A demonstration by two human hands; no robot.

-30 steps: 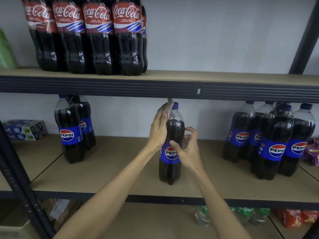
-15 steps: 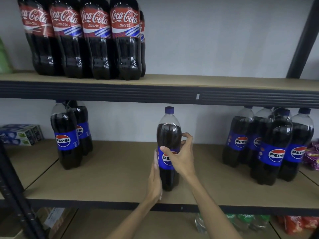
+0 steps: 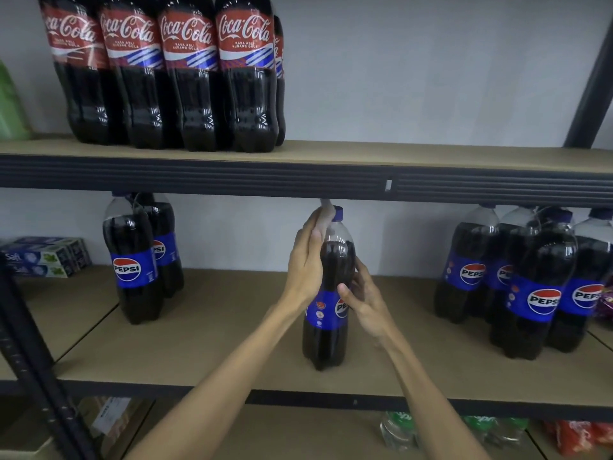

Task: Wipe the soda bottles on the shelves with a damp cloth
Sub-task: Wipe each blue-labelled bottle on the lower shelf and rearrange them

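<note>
Upper left of the frame: a green container (image 3: 8, 104) was seen cut off by the edge. Beside it, a tight row of Coca-Cola bottles (image 3: 185, 78) was stood upright on the top shelf (image 3: 431, 157).

Middle left: blue-and-white boxes (image 3: 46, 257) were noted stacked at the back of the middle shelf (image 3: 212, 327). A pair of Pepsi bottles (image 3: 132, 260) was placed just to their right, one behind the other.

Centre: a single Pepsi bottle (image 3: 326, 336) was found upright near the shelf's front edge, well apart from both groups. The left hand (image 3: 305, 263) was laid over its shoulder and neck, fingers curved round. A pale cloth (image 3: 326, 212) was held between hand and plastic, and its end was seen poking up beside the blue cap. The right hand (image 3: 365, 303) was clasped round the bottle at the top of the label, thumb in front and fingers behind, so that the logo was partly covered.

Right: a cluster of Pepsi bottles (image 3: 534, 287) was recorded, packed close together on the same shelf.

Bottom right, below that shelf: green-labelled bottles (image 3: 398, 429) and red packets (image 3: 577, 433) were glimpsed, blurred.
</note>
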